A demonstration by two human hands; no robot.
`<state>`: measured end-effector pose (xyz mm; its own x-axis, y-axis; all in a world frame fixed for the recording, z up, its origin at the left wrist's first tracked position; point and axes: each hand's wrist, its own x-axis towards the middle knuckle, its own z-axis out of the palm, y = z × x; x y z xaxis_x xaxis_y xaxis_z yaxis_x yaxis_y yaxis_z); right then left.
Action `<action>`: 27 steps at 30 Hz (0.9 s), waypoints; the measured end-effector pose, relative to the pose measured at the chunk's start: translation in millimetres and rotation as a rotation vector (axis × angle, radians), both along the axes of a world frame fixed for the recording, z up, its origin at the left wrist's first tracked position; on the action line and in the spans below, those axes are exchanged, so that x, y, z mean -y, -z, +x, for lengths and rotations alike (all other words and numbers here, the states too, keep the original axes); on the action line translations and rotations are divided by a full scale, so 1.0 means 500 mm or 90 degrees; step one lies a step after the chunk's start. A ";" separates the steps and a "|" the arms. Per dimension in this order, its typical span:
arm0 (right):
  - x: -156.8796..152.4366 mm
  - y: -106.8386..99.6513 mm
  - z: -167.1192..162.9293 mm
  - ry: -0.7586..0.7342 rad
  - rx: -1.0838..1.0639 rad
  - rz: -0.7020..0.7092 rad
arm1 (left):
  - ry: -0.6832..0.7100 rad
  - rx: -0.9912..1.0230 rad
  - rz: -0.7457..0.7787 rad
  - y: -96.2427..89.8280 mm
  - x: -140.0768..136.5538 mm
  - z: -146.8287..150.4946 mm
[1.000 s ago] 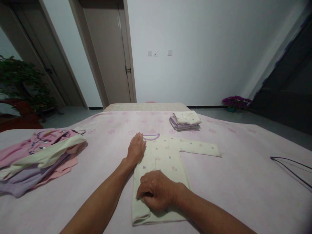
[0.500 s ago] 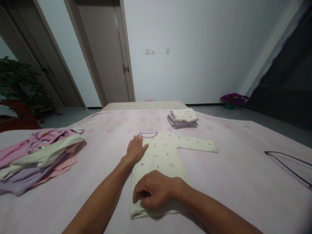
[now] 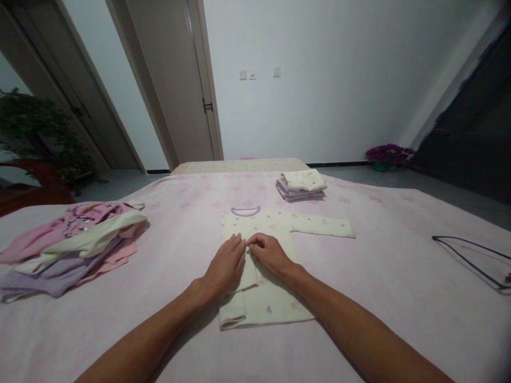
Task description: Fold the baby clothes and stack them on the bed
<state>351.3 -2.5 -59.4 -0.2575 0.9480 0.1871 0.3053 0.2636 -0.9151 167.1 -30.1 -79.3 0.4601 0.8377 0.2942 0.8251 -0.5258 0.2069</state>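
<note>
A cream long-sleeved shirt point(image 3: 275, 298) with a small heart and flower print and a purple neckline lies flat in front of me. Its right sleeve stretches out sideways, while the left side is folded inward with the sleeve laid over the body. My left hand point(image 3: 227, 263) rests flat on that folded side, fingers straight and close together. Beside its fingertips, my right hand point(image 3: 269, 254) pinches the cloth near the middle of the shirt, thumb and forefinger together. The fingers hide part of the folded sleeve.
A loose heap of pink, cream and purple clothes point(image 3: 80, 244) lies at the left. Folded clothes point(image 3: 302, 186) are stacked at the back, right of centre. A black hanger point(image 3: 465, 261) lies at the right on the pink flowered bedsheet point(image 3: 383, 298).
My right hand has moved up from the shirt's lower part to its middle. My left hand has come down from beside the neckline. Folded sleeve cloth now shows on the shirt's left side.
</note>
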 end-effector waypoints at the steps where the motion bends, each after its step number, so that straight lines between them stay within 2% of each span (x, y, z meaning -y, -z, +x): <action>1: -0.001 0.002 0.002 0.002 0.027 0.011 | 0.015 -0.012 -0.006 0.002 0.023 0.000; 4: 0.005 -0.002 0.008 -0.047 0.126 0.061 | 0.036 -0.056 -0.023 0.001 0.073 -0.002; 8: 0.022 -0.021 0.015 -0.133 0.238 0.153 | 0.066 -0.114 -0.060 -0.018 0.106 -0.011; 13: 0.030 -0.034 0.024 -0.200 0.315 0.182 | 0.089 -0.129 -0.120 -0.046 0.136 -0.031; 16: 0.027 -0.030 0.031 -0.246 0.338 0.213 | 0.118 -0.122 -0.152 -0.055 0.148 -0.043; 19: 0.026 -0.022 0.046 -0.302 0.300 0.238 | 0.150 -0.108 -0.164 -0.056 0.151 -0.056; 21: 0.029 -0.018 0.061 -0.338 0.241 0.225 | 0.176 -0.087 -0.162 -0.050 0.148 -0.067; 23: 0.035 -0.013 0.079 -0.345 0.159 0.170 | 0.192 -0.048 -0.155 -0.042 0.144 -0.077; 27: 0.049 -0.005 0.111 -0.256 0.019 0.009 | 0.137 0.072 -0.079 -0.035 0.142 -0.085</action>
